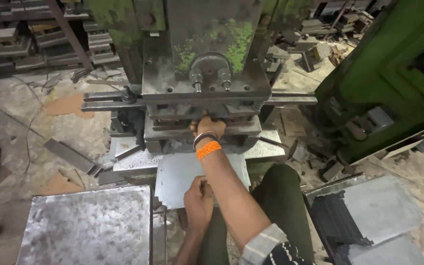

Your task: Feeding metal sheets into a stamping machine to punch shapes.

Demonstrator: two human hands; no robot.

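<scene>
A green, worn press machine (207, 54) stands in front of me with a steel die block (172, 132) at its base. My right hand (208, 126) reaches into the gap of the die, fingers hidden inside; the wrist wears an orange band and a metal bangle. What it holds cannot be seen. My left hand (198, 201) rests near me on the front edge of a stack of thin grey metal sheets (177, 176) lying before the die, fingers curled on the sheet edge.
A large speckled metal plate (84, 225) lies at lower left. At lower right, a tray holds dark strips (337, 221) and grey sheets (384, 206). Another green machine (393, 73) stands on the right. Racks of dies (25, 39) and scrap litter the floor.
</scene>
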